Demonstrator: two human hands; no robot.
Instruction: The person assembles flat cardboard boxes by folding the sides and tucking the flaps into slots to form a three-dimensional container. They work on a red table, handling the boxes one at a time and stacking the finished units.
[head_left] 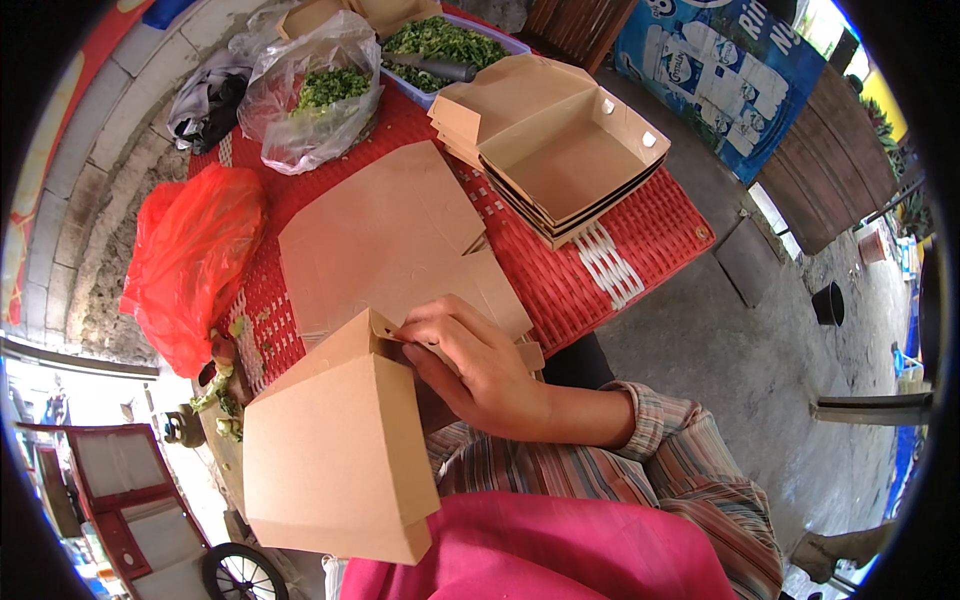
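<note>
cardboard folding is the step in hand: the right hand [478, 372], reaching in from a striped sleeve, curls its fingers [440, 322] over the top edge of a half-formed brown box [335, 455] held close to the body, and seems to be pressing a small corner tab inward; the fingers are bent and close together, not spread. the left hand is not in view, so i cannot tell what it does. just beyond the box, flat unfolded blanks [385, 240] lie on the red woven table [640, 250], and further back a nested stack of finished boxes [560, 160] stands open. a red plastic bag [190, 260] and a clear bag of chopped greens [315, 90] sit to the left. by my judgement, the next move calls for locking that corner so the walls stand square.
</note>
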